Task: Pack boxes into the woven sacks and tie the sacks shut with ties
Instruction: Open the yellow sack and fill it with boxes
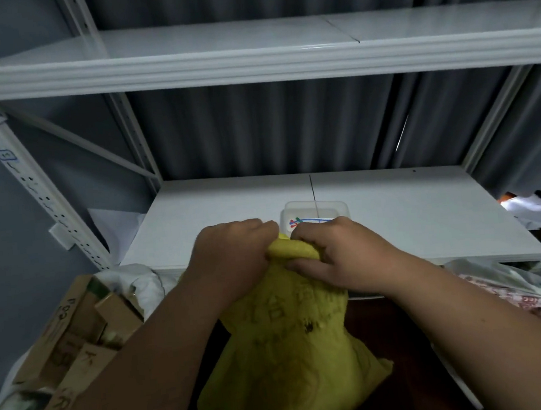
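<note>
Yellow woven sack [295,349] stands nearest, between both forearms, in front of the shelf. Left hand [231,257] and right hand [335,251] both clenched on its bunched neck, knuckles nearly touching. Cardboard boxes [74,336] at left. Beyond, clear tub [316,215] with coloured ties on white shelf [411,218].

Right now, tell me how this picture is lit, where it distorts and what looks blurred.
Head view: dim, bluish light, brightest on the shelf; wide-angle bending bows the upper shelf and tilts the uprights; both hands and the yellow sack look soft, its print unreadable; the ties in the tub are smeared colour.
</note>
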